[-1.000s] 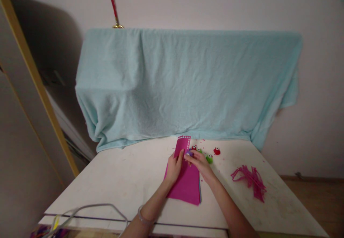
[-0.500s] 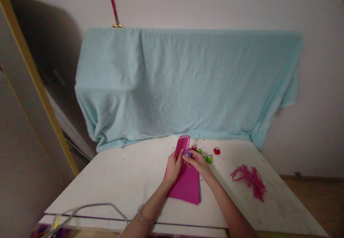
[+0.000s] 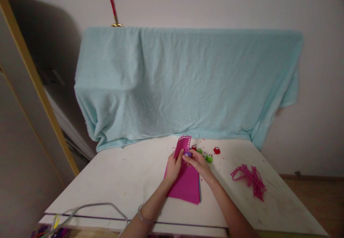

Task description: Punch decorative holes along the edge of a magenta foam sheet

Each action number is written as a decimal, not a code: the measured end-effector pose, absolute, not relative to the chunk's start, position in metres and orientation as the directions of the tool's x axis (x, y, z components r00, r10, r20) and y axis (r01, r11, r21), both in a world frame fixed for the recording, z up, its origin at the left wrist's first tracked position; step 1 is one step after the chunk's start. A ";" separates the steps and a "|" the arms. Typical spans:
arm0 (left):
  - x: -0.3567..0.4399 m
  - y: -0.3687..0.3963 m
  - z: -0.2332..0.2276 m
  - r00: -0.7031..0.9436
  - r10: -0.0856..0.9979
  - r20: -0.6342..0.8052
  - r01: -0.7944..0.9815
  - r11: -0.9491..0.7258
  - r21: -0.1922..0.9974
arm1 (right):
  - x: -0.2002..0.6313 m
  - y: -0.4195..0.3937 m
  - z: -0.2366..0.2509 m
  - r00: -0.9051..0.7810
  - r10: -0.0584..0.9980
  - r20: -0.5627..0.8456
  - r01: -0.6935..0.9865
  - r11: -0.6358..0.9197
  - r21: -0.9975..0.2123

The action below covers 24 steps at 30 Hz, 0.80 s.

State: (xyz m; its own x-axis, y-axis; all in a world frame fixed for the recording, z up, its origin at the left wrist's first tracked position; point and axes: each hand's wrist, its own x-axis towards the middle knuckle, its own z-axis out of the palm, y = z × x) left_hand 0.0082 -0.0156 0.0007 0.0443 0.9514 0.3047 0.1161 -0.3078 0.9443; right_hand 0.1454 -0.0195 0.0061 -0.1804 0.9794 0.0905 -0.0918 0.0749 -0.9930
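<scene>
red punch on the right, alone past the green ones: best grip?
Pinch the red punch across its rounded body, coming from above. It sits apart on the table, with its right side open; the green punch and the right hand crowd its left.

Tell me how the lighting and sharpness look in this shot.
Head view: dim, soft light, no glare; a dark shadow falls left of the blue towel; hands and pink sheet are small and slightly soft; table edges splay from wide-angle distortion.
</scene>
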 end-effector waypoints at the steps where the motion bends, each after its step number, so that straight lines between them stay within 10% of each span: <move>1: 0.008 -0.016 0.001 0.043 0.952 0.302 0.114 -0.305 0.945 | 0.145 -0.020 0.006 -0.176 0.980 0.090 -0.091 0.075 -0.993; 24: 0.010 -0.020 0.009 0.088 0.963 0.256 0.064 -0.262 0.963 | 0.144 -0.020 0.007 -0.169 0.978 0.121 -0.058 0.113 -0.992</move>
State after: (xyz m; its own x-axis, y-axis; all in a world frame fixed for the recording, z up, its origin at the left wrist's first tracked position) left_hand 0.0101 -0.0205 0.0089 0.0885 0.9627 0.2557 0.0639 -0.2616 0.9631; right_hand 0.1439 -0.0203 0.0074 -0.1686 0.9782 0.1211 -0.0583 0.1128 -0.9919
